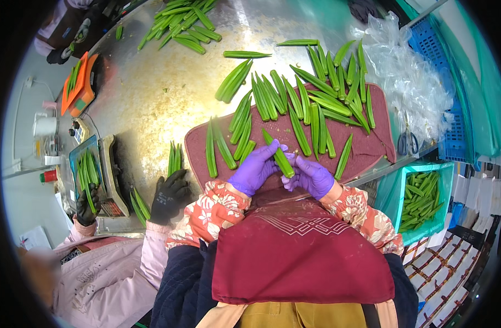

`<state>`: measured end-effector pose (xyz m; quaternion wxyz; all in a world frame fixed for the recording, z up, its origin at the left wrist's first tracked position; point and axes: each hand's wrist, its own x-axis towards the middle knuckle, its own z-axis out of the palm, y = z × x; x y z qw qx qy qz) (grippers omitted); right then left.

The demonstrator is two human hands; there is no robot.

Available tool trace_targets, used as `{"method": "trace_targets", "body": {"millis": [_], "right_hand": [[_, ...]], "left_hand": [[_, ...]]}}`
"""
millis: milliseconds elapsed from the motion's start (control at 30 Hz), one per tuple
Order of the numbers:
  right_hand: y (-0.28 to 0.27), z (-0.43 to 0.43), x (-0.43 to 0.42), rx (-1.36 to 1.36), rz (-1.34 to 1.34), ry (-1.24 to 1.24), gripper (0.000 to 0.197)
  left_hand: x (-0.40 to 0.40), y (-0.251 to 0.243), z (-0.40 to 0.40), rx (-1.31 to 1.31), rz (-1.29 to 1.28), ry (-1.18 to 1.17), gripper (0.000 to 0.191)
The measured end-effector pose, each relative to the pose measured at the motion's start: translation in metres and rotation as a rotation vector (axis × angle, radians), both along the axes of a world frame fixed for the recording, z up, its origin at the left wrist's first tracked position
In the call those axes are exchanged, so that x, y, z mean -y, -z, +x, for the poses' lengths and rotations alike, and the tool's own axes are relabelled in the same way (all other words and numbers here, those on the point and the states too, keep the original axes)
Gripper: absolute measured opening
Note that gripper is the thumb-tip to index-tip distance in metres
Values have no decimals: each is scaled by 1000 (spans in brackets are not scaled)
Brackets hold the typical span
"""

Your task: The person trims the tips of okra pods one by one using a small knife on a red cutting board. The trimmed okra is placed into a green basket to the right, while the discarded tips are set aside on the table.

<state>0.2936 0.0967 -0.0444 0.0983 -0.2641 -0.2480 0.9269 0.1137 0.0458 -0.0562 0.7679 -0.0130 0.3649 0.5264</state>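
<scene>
My left hand point(256, 167), in a purple glove, grips a green okra pod point(282, 160) between thumb and fingers, its cut stem end towards me. Against the pod's lower end rest the fingers of my right hand point(312, 177), gloved the same way; whether they also pinch it is hard to tell. Both hands are over the near edge of a maroon cloth point(271, 137) on a metal table. Okra pods lie on the cloth beyond and beside my hands, some in small rows. One single pod point(343, 156) lies just right of my right hand.
Left, a co-worker's black-gloved hands point(168, 197) are near okra and a scale point(113, 172). More okra point(180, 24) is heaped at the far side. Clear plastic bags point(406, 74), blue-handled scissors point(408, 142) and a green-lined crate point(447, 197) of okra stand right. Another person is far left.
</scene>
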Motion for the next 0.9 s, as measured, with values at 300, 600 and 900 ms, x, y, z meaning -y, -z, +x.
{"method": "trace_targets", "body": {"millis": [300,600,900], "right_hand": [[5,0,-2,486,1164,-114,29],[41,-11,-41,894,1558,-215,58],[14,14,-15,-76,52,23,49]], "left_hand": [[6,8,-26,9,33,-241,29],[10,-1,-5,-108,66,-44,16],[4,-13,3,-288,160,-1,41]]}}
